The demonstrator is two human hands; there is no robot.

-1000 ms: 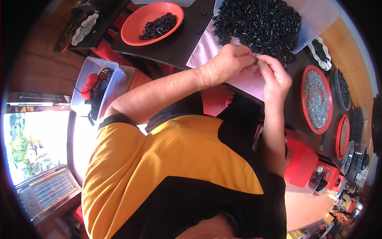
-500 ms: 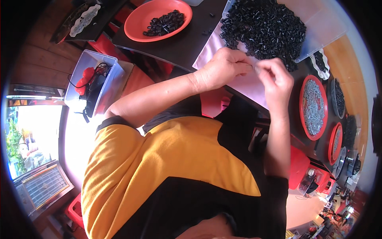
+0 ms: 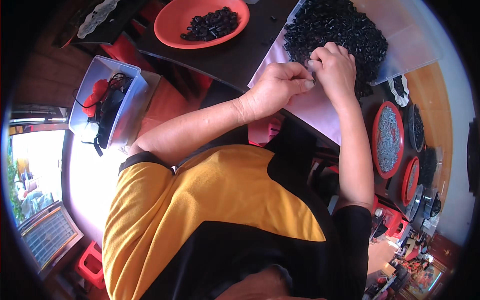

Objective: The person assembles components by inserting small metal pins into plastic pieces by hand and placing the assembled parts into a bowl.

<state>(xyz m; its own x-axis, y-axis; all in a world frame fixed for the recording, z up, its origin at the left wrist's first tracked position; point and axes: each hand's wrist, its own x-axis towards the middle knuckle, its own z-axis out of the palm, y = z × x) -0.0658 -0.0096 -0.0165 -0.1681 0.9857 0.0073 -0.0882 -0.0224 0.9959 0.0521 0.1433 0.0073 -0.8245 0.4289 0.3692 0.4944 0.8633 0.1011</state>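
Note:
My left hand (image 3: 279, 89) is closed in a pinch, thumb against forefinger, with a small black piece (image 3: 313, 75) just showing at the fingertips. Close beside it, my right hand (image 3: 336, 69) has its fingers curled at the near edge of a heap of small black tube-like pieces (image 3: 335, 25). What the right fingers hold, if anything, is hidden. The heap lies in a clear plastic bin (image 3: 412, 47) tipped toward me, above a pale pink cloth or sheet (image 3: 312, 114) at the table edge.
At the far left of the dark table (image 3: 225, 60) stands a red bowl (image 3: 165, 30) of black pieces. A red tray holds silver screws (image 3: 388, 140) on the right, near smaller bowls. Left of me is a clear tub (image 3: 131, 92) with cables and a red item.
My right hand has moved away from me, from fingertips near the left hand to the edge of the black heap. The left hand stays nearly in place, still pinching.

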